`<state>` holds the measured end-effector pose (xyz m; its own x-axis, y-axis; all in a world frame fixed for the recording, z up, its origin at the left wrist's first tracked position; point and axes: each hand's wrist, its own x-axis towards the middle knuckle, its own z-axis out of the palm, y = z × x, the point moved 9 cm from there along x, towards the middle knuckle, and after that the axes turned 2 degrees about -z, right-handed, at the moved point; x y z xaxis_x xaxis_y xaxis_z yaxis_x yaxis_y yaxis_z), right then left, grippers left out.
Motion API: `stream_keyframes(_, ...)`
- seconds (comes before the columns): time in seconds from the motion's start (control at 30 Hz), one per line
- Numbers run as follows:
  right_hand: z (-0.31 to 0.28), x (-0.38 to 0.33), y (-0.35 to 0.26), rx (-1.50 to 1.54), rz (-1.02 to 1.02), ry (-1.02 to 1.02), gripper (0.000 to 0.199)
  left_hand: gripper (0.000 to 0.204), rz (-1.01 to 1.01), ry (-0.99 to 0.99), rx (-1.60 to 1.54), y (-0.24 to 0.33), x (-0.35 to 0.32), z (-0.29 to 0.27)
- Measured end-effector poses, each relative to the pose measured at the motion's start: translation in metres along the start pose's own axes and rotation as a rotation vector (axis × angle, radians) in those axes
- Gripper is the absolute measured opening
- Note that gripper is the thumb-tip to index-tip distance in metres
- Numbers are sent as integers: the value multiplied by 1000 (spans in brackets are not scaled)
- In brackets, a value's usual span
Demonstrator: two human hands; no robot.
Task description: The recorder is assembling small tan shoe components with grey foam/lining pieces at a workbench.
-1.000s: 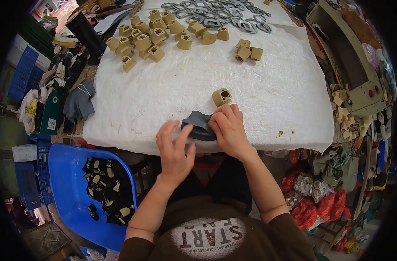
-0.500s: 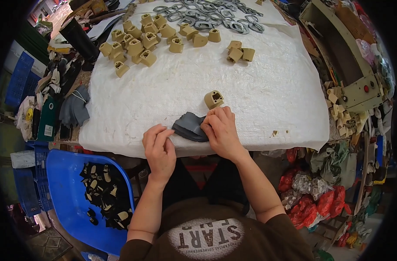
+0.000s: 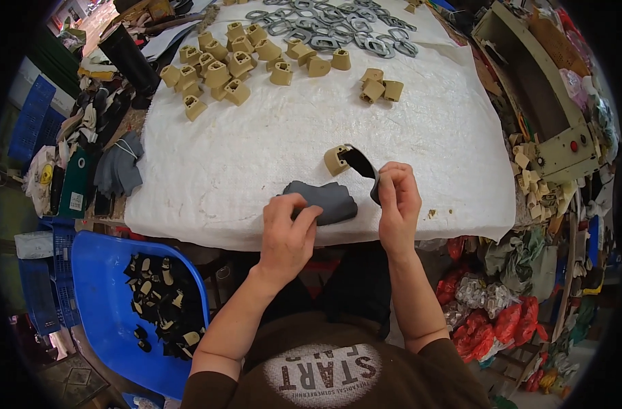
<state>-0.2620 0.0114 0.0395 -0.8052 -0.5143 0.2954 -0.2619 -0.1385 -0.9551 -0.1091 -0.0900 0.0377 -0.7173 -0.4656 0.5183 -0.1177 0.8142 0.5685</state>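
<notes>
My right hand (image 3: 398, 208) pinches one end of a single curved piece of leather (image 3: 362, 163), its dark underside showing. The far end of this piece arches over a tan shoe heel (image 3: 335, 161) standing alone on the white sheet; I cannot tell whether they touch. Near the front edge lies a stack of grey leather pieces (image 3: 331, 202). My left hand (image 3: 287, 232) grips the stack's left end, thumb and fingers closed on it and hiding that end.
Many tan heels (image 3: 239, 65) cluster at the far left, with grey rings (image 3: 352, 27) behind. A blue basin (image 3: 93, 300) of black and tan pieces stands low at left. Tied grey pieces (image 3: 120, 167) lie at the left edge. A metal machine (image 3: 563, 150) flanks the right.
My right hand has lifted one leather piece off the stack and moved right with it. My left hand has moved right onto the stack, which now sits slightly further right.
</notes>
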Motion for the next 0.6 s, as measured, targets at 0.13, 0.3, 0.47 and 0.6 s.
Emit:
stream_keyframes(0.13,16,-8,-36,-328,-354,-139,12,24,-30,41,52,15,9,-13)
stream_keyframes(0.3,64,-21,-59,-486,-557,-567,18,28,-593,-27,-862,-20,-2,6)
stream_keyframes(0.47,45,25,-13,-638,-520,-478,40,45,-841,4,-1384,-38,-17,10)
stream_keyframes(0.6,52,42,18,-760,-460,-527,57,45,-781,73,-1612,-33,-18,5)
